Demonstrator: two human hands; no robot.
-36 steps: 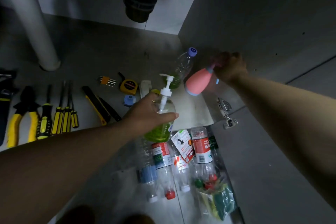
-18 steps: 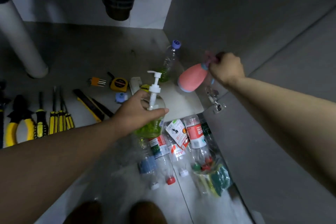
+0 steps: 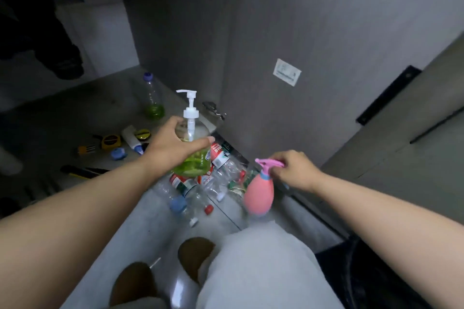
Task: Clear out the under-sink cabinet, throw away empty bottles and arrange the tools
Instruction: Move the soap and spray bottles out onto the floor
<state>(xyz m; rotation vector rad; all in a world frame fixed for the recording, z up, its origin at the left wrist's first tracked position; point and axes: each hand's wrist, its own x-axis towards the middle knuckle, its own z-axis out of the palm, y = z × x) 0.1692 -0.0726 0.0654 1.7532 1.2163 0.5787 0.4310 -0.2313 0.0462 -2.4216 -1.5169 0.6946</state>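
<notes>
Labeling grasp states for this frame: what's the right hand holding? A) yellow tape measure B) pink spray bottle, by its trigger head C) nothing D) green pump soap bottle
B: the right hand grips the trigger head of the pink spray bottle, its body hanging below over the floor, while the left hand holds the green pump bottle.

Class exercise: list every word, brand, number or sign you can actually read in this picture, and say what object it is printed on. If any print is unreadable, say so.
Nothing here can be read with confidence.
Pump bottle in the left hand: label print, blurred.
Bottles on the floor: red and white labels, too small and blurred.
Sticker on the cabinet wall: faint marks, unreadable.
Tape measure: no legible print.
Pink spray bottle: no print seen.
</notes>
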